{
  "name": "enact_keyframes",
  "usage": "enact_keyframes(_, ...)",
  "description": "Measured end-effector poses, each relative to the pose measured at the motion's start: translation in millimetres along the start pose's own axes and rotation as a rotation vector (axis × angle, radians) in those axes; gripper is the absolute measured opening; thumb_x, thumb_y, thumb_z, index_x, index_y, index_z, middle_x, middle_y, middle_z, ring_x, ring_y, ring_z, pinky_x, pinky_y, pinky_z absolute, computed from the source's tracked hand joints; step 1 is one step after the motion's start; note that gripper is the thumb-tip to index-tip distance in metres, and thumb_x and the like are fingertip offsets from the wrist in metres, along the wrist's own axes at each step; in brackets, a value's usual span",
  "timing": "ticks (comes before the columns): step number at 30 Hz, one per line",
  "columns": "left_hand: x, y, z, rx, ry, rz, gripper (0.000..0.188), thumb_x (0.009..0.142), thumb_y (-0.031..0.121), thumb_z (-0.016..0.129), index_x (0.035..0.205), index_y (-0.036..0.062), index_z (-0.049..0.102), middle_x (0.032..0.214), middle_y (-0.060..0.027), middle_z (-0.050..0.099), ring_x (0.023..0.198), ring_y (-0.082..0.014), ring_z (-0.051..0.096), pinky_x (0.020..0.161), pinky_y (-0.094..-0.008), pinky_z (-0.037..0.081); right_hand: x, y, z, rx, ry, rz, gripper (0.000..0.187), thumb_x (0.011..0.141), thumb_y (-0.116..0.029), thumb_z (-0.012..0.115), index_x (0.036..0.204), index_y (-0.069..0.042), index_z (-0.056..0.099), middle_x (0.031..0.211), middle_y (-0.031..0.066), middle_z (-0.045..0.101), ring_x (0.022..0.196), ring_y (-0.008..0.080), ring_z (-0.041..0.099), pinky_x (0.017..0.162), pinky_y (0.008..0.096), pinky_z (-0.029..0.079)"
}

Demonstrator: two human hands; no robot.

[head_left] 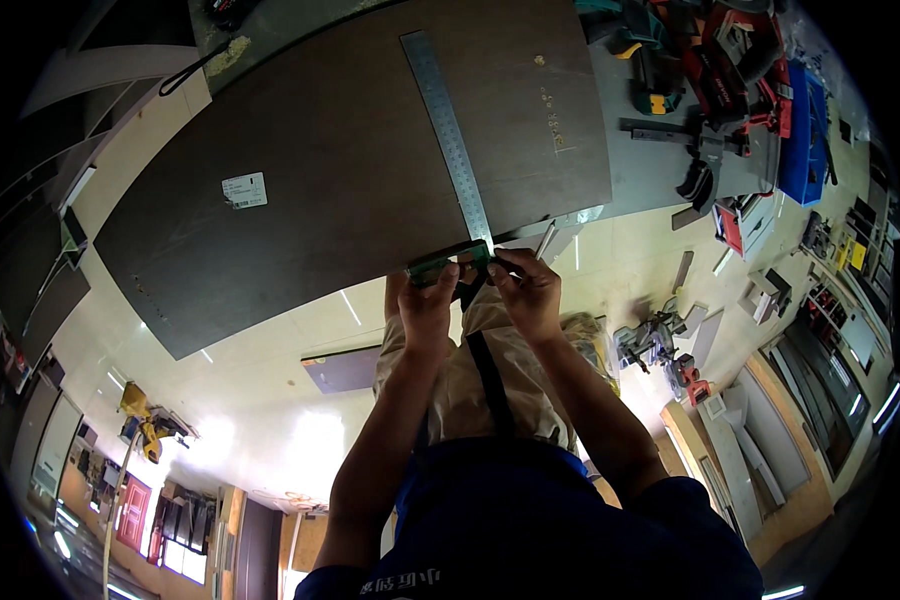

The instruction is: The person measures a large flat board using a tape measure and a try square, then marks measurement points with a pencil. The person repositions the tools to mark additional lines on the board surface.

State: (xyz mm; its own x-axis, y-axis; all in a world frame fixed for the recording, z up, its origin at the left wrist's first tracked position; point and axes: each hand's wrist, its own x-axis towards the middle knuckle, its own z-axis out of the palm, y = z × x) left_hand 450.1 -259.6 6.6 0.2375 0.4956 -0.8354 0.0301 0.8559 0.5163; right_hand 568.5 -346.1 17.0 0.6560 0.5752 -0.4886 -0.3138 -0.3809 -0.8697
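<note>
Both hands gripping a try square [453, 150] at the near edge of a dark board [340, 170]. Left hand [427, 305] fingers closing on the green stock [448, 264]; right hand [526, 290] pinching its other end. Steel blade lying across the board w/ a white label [244, 190] toward the left edge. Power tools [710, 70] sitting past the right edge.

The square [454, 150] lies across the board [350, 160], its stock at the near edge. Power tools [710, 70] sit right of the board. A label [244, 190] sits left of the blade.
</note>
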Motion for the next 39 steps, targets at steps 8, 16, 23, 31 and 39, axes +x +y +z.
enact_keyframes(8, 7, -9, 12, -0.26, 0.038, -0.019, 0.024, 0.091, 0.008, 0.074, 0.113, 0.0031, 0.066, 0.107, -0.0031, 0.07, 0.096, -0.0112, 0.065, 0.087, -0.0271, 0.051, 1, -2, 0, 0.072, 0.007, 0.021, 0.019, 0.092, 0.004, 0.067, 0.111, 0.006, 0.064, 0.099, 0.0088, 0.067, 0.088, 0.0135, 0.068, 0.075, 0.0264, 0.057)
enact_keyframes(16, 3, -4, 16, -0.147, 0.092, -0.07, 0.023, 0.09, 0.012, 0.075, 0.11, 0.0026, 0.068, 0.105, -0.0031, 0.071, 0.095, -0.011, 0.065, 0.087, -0.0265, 0.05, 3, -2, -3, 0.062, -0.006, 0.037, 0.02, 0.092, 0.003, 0.067, 0.111, 0.005, 0.063, 0.099, 0.0079, 0.069, 0.088, 0.0134, 0.068, 0.076, 0.0264, 0.057)
enact_keyframes(23, 3, 0, 20, -0.121, 0.117, -0.084, 0.023, 0.09, 0.013, 0.076, 0.108, 0.0022, 0.068, 0.102, -0.0026, 0.071, 0.089, -0.0104, 0.065, 0.082, -0.0255, 0.05, 5, -1, -6, 0.052, -0.002, 0.077, 0.021, 0.092, 0.0, 0.068, 0.111, 0.005, 0.063, 0.104, 0.0097, 0.068, 0.087, 0.0112, 0.068, 0.076, 0.025, 0.056)
enact_keyframes(31, 5, 3, 26, -0.081, 0.168, -0.065, 0.024, 0.088, 0.014, 0.078, 0.105, 0.0012, 0.069, 0.096, -0.0014, 0.071, 0.081, -0.0085, 0.064, 0.07, -0.0237, 0.05, 2, -21, -13, -0.257, 0.021, -0.221, 0.038, 0.084, 0.005, 0.066, 0.12, 0.002, 0.058, 0.119, 0.0169, 0.064, 0.104, 0.0233, 0.066, 0.085, 0.0324, 0.054)
enact_keyframes(39, 0, 16, 32, 0.002, 0.182, -0.152, 0.02, 0.089, 0.019, 0.075, 0.102, 0.0032, 0.07, 0.094, -0.0029, 0.072, 0.077, -0.0073, 0.066, 0.063, -0.0229, 0.05, 24, -42, -16, -0.603, -0.292, -0.621, 0.054, 0.071, 0.003, 0.062, 0.125, 0.0, 0.058, 0.133, 0.0176, 0.059, 0.13, 0.037, 0.052, 0.111, 0.0526, 0.035)
